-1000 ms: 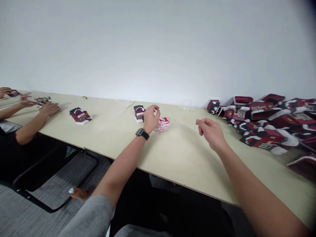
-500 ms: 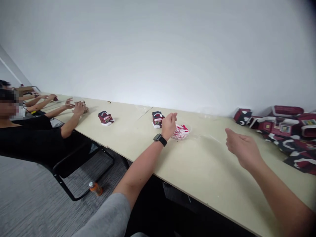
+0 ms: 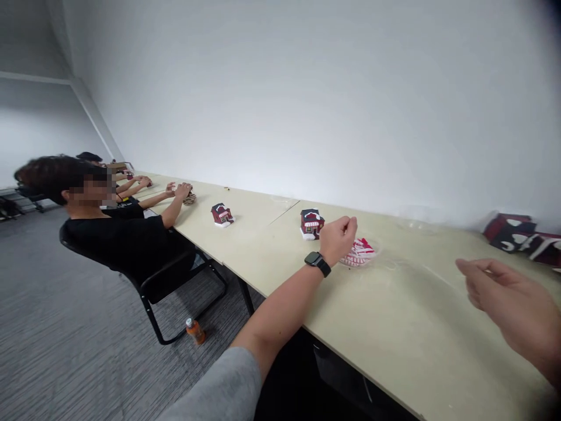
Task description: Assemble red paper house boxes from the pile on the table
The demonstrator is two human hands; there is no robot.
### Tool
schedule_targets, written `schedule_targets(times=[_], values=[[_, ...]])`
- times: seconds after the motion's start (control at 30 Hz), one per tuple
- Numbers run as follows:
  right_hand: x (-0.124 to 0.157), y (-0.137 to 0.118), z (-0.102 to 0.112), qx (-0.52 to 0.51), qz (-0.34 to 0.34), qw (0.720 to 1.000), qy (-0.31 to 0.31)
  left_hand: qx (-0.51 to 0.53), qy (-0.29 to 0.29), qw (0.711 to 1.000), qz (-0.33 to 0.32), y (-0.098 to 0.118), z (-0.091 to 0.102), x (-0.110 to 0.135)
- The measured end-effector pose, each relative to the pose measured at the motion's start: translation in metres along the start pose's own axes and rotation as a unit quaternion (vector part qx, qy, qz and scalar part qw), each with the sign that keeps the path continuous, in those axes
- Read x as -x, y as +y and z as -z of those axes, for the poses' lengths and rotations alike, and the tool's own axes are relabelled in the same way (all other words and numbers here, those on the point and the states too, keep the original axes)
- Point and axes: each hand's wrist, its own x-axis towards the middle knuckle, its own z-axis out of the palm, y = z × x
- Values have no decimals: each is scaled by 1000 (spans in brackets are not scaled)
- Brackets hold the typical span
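Note:
My left hand (image 3: 338, 241), with a dark watch on its wrist, is closed, its fingers curled toward the thumb. It is held at the near side of a small painted toy house (image 3: 311, 224) with dark red walls and a white base, partly covering the house. Just right of it is a clear bowl (image 3: 358, 263) of red-and-white striped pieces, partly behind the hand. My right hand (image 3: 511, 298) is over the table's right side, fingers bent in and thumb against them. What either hand holds, if anything, is hidden.
Another toy house (image 3: 222, 215) stands farther left on the table (image 3: 385, 345). More dark red house parts (image 3: 511, 231) lie at the right edge. A person (image 3: 118, 245) sits at the left, hands at a brown object. An orange bottle (image 3: 195, 331) stands on the floor.
The view has swung left, so the table things sit farther right and much of the house pile has left the picture. My right hand's fingers look a little looser.

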Motion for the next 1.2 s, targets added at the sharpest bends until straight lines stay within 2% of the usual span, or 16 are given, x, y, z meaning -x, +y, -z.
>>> schedule_targets(times=[0.1, 0.27, 0.53, 0.63, 0.7, 0.77, 0.83, 0.97, 1.03, 1.1, 1.2], values=[[2, -6, -4, 3, -38, 999, -23, -17, -6, 1000, -16, 1, -2, 0], [1, -11, -6, 16, -37, 999, -25, -42, -4, 999, -30, -3, -6, 0], [4, -14, -3, 9, -56, 998, -38, -54, 11, 995, -88, -14, -10, -5], [3, -10, 1, 54, -51, 996, -49, -74, 34, 990, -111, -18, -7, -10], [-3, -6, 7, 119, -58, 991, -18, -91, 47, 986, -130, -22, -3, -15], [-13, -1, 17, 180, -55, 981, 38, -109, 54, 984, -131, -26, 1, -19], [-26, 5, 33, 251, -11, 961, 117, -123, 61, 984, -111, -30, 5, -23], [-48, 19, 73, 350, 169, 864, 319, -133, 67, 986, -74, -32, 9, -27], [-53, 30, 89, 345, 220, 839, 360, -134, 68, 986, -71, -31, 8, -27], [-55, 41, 100, 341, 179, 847, 366, -134, 67, 986, -70, -29, 7, -26], [-55, 56, 106, 357, 31, 877, 321, -134, 59, 987, -61, -28, 6, -25]])
